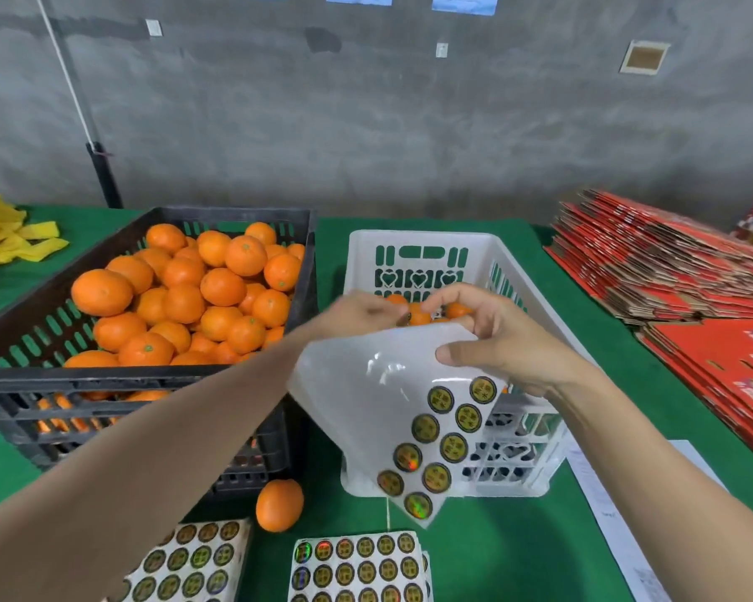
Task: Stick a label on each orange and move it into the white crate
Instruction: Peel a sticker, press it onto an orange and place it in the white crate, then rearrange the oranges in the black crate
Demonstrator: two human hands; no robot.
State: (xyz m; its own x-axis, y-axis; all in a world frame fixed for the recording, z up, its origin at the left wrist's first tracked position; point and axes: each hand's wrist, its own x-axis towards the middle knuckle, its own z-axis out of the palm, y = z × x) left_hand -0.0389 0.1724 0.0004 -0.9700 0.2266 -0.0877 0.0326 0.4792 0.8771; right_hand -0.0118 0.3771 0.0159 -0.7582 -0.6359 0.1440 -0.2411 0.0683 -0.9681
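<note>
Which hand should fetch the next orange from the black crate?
Left, probably. The left hand sits nearer the black crate, whose oranges lie on that side, while the right hand grips the sticker sheet over the white crate. Whether the left already holds something is blurred.

Bare grey workroom with a green-covered surface

A rough, blotchy grey concrete wall (409, 123) fills the back, evenly lit with no strong shadows. Blue sheets (465, 2) hang along its top edge, two small white plates (153, 27) are fixed lower down, and a pale square frame (644, 57) sits at the right. A white cord (64, 67) slants down to a black pole (104, 176) behind the surface (518, 558).
</note>
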